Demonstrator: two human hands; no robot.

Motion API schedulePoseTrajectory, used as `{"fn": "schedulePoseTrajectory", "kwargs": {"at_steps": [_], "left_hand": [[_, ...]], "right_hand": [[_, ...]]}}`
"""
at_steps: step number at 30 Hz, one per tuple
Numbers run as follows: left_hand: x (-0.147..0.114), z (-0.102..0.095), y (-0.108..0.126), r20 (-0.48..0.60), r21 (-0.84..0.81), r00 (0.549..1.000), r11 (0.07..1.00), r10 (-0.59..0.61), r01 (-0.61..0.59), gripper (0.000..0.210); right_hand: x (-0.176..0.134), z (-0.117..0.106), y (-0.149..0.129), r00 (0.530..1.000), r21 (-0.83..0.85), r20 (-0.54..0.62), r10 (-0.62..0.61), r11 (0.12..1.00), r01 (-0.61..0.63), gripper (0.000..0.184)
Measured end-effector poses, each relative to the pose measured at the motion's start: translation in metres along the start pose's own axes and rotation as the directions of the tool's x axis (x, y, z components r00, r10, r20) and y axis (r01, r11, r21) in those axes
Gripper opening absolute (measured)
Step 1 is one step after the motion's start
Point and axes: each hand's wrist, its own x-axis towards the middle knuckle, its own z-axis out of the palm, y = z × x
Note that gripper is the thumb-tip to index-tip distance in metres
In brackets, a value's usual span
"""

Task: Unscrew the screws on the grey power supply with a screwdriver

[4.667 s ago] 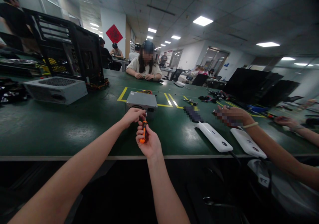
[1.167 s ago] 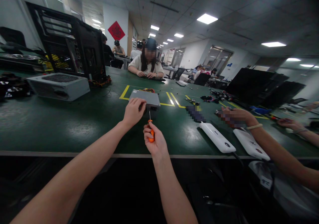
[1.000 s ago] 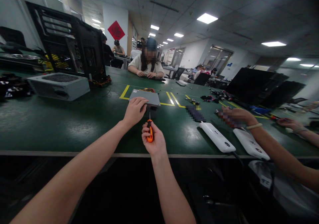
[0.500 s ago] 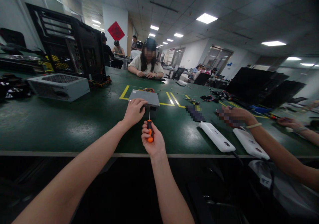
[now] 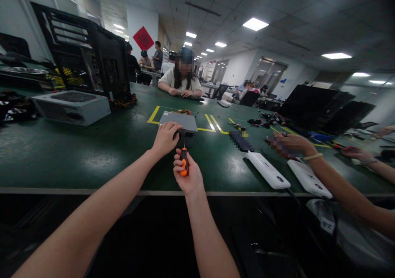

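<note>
A small grey computer power supply (image 5: 182,119) lies on the green table, with colored wires at its far side. My left hand (image 5: 166,139) grips its near left corner, thumb bent over the front. In my right hand (image 5: 189,173) is an orange and black screwdriver (image 5: 184,162), its handle wrapped by my fingers. The thin shaft points away from me at the power supply's near face. Whether the tip meets a screw is too small to tell.
A larger power supply (image 5: 72,107) and a black computer case (image 5: 92,55) stand at left. White oblong devices (image 5: 268,170) lie at right, near another person's hand (image 5: 293,144). Across the green table (image 5: 129,162) sits a person (image 5: 180,80). Dark monitors (image 5: 317,107) stand far right.
My right hand and the screwdriver have shifted very slightly left. My left hand keeps its hold on the power supply.
</note>
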Motion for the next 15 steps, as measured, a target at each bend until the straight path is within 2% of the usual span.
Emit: {"fn": "schedulePoseTrajectory", "kwargs": {"at_steps": [3,8,15], "left_hand": [[-0.0002,0.0001,0.0008,0.007,0.014,1.0,1.0,-0.006,0.006,0.03],[0.0004,-0.0001,0.0026,0.016,0.046,1.0,0.999,-0.018,0.018,0.028],[0.0004,-0.0001,0.0026,0.021,0.045,1.0,0.999,-0.017,0.016,0.029]], "right_hand": [[0.0003,0.0001,0.0003,1.0,-0.008,-0.002,-0.015,1.0,0.015,0.033],[0.001,0.0012,0.0021,0.995,0.01,-0.072,-0.064,0.998,0.065,0.024],[0.0003,0.0031,0.001,0.999,-0.02,-0.034,0.002,1.0,-0.002,0.033]]}}
